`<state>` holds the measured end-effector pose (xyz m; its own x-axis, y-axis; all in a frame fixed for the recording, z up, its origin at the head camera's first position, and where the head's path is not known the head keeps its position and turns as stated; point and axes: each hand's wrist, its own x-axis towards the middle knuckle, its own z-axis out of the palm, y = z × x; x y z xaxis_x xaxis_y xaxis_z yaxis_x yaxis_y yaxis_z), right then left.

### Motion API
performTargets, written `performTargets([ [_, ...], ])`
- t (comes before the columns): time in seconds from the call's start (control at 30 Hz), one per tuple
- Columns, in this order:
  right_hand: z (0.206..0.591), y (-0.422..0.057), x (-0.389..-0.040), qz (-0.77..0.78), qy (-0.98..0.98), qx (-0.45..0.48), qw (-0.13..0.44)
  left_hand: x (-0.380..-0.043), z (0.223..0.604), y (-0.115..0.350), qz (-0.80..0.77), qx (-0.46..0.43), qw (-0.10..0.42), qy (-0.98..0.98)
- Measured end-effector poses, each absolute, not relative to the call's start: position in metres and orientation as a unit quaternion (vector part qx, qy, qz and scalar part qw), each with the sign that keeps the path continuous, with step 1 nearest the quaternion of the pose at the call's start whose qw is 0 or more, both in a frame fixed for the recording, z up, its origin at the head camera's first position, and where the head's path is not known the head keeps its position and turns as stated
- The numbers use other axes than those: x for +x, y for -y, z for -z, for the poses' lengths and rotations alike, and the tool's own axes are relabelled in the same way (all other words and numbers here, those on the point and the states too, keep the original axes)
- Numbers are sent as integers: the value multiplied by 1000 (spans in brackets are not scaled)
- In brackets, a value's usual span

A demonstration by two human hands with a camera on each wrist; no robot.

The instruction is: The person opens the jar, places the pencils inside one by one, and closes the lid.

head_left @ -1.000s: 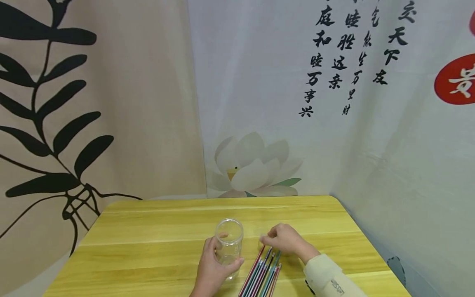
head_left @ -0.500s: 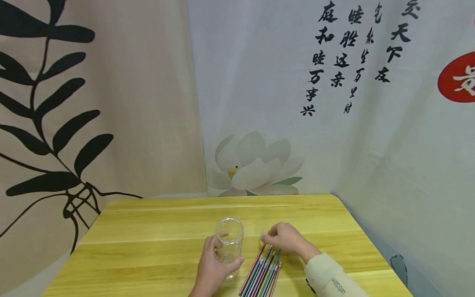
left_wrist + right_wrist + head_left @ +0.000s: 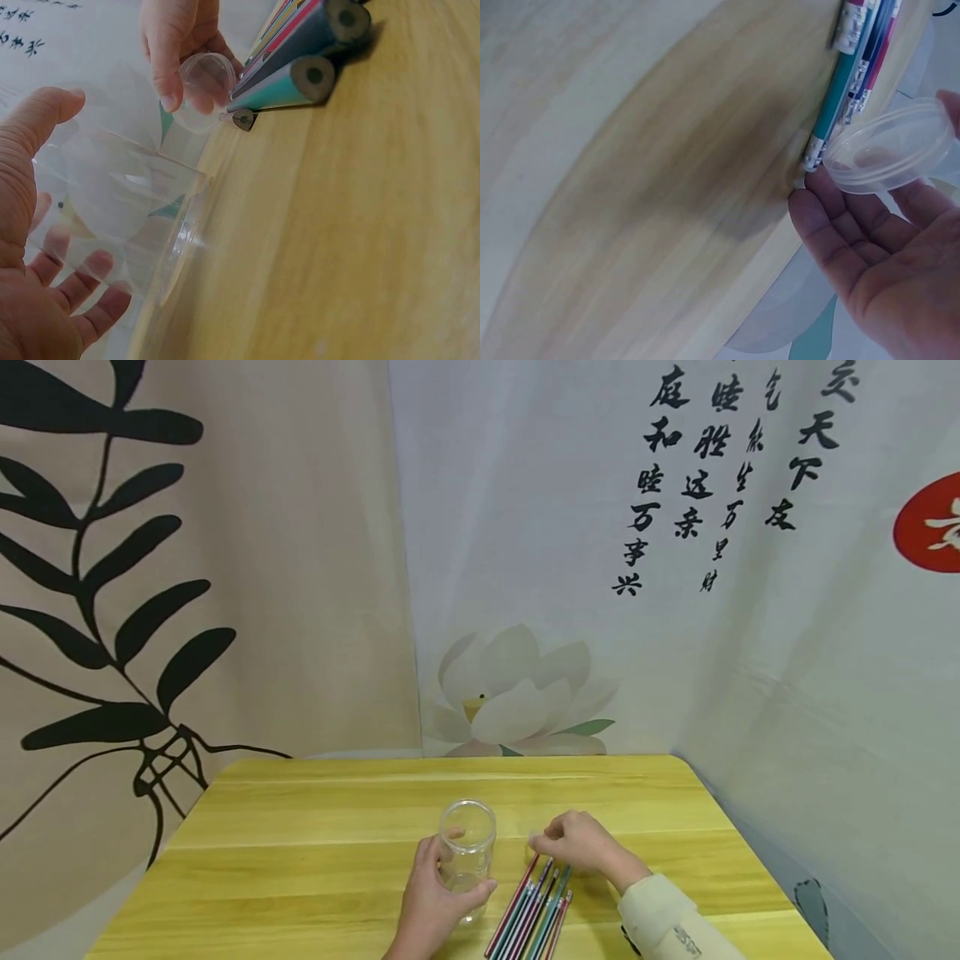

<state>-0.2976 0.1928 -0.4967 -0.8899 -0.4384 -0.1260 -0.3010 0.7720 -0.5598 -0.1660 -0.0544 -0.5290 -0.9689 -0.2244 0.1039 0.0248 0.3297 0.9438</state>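
A clear, see-through jar (image 3: 470, 843) stands upright on the wooden table. My left hand (image 3: 441, 893) grips it from the left, thumb on the near side and fingers round the back. To the right of the jar lies a bundle of unsharpened pencils (image 3: 527, 910) with eraser tips. At the far end of the pencils my right hand (image 3: 583, 842) holds a clear round lid (image 3: 891, 154) between thumb and fingers, tilted on its edge. In the right wrist view some fingertips (image 3: 806, 201) lie by the eraser ends. The left wrist view shows the pencils' blunt near ends (image 3: 313, 79).
The light wooden table (image 3: 300, 827) ends at a rounded far edge. Behind it hang cloths printed with a dark plant (image 3: 97, 610), a lotus (image 3: 525, 693) and black lettering (image 3: 663, 435).
The head view has shifted slightly. Both hands, the jar, the lid and the pencils stay in place.
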Motion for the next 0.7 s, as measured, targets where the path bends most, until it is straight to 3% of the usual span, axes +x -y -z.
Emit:
performTargets([
  [0.37, 501, -196, -297, 263, -929, -238, 107, -168, 529, 53, 576, 67, 107, 808],
  [0.7, 515, -186, -283, 170, -950, -262, 19, -167, 529, 53, 575, 73, 107, 808],
])
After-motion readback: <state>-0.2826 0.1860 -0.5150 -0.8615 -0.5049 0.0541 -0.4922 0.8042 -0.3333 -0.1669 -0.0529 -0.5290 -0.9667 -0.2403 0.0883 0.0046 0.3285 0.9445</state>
